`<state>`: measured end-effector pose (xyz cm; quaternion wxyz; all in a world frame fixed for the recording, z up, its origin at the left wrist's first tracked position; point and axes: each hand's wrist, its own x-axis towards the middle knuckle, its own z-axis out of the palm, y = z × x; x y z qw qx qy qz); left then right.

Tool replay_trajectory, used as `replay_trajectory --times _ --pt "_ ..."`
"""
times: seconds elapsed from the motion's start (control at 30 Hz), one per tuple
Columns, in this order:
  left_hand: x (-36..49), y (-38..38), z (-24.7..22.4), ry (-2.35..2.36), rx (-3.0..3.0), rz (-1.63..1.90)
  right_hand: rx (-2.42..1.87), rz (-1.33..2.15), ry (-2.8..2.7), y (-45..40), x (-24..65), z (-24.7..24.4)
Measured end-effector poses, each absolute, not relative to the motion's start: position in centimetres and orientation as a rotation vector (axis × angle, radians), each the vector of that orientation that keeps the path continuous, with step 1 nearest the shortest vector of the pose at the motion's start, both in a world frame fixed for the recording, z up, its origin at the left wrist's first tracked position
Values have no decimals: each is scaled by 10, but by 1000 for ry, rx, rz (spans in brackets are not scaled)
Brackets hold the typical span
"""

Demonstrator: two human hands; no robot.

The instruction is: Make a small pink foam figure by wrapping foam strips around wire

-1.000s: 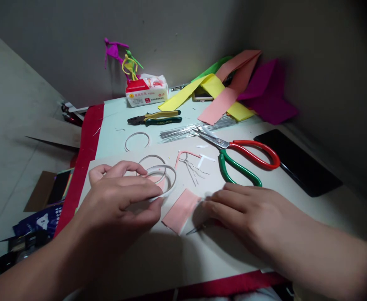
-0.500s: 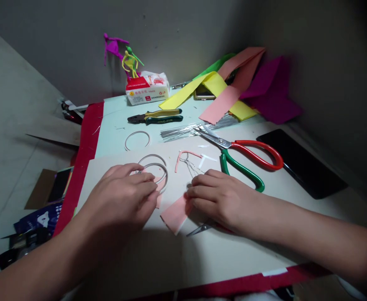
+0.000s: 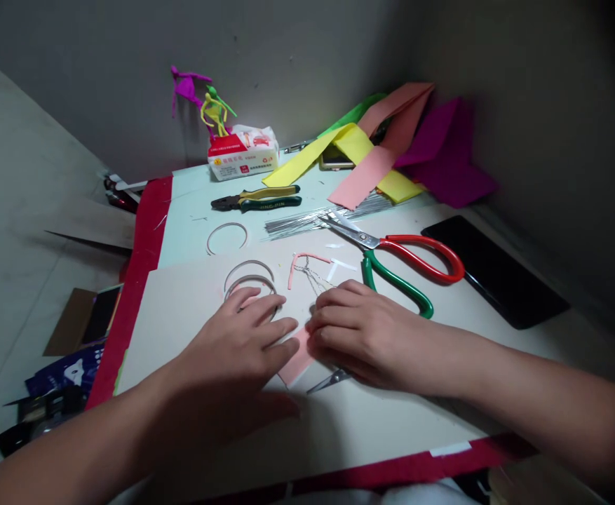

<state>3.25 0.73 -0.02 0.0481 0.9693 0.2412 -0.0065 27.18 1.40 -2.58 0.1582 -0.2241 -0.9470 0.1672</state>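
Lying diagonally, a pink paper strip (image 3: 299, 361) is touched by the nearer, open right hand (image 3: 367, 335). Nothing is gripped by the open left hand (image 3: 236, 344).

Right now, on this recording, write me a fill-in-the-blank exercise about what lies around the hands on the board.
The right hand rests on a ____ paper strip.
The left hand lies just in front of ____ metal rings.
The scissors beyond the hands have one red handle and one ____ handle.

Missing words: pink; two; green.
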Motion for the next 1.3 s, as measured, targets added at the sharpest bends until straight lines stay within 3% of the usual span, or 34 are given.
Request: replay_trajectory --times 0.4,0.67,0.87,1.13,1.3 --pt "40 1 3 783 2875 -56 -700 509 -2702 15 272 -29" --pt "43 2 14 829 2568 304 -772 778 -2442 15 277 -16" --pt "51 5 23 1047 2208 364 -580 744 -2151 11 275 -20" --pt "55 2 38 1209 1669 357 -1082 1418 -1751 2 274 -4" --pt "57 0 38 1218 1519 374 -1124 1539 -1658 2 274 -3"
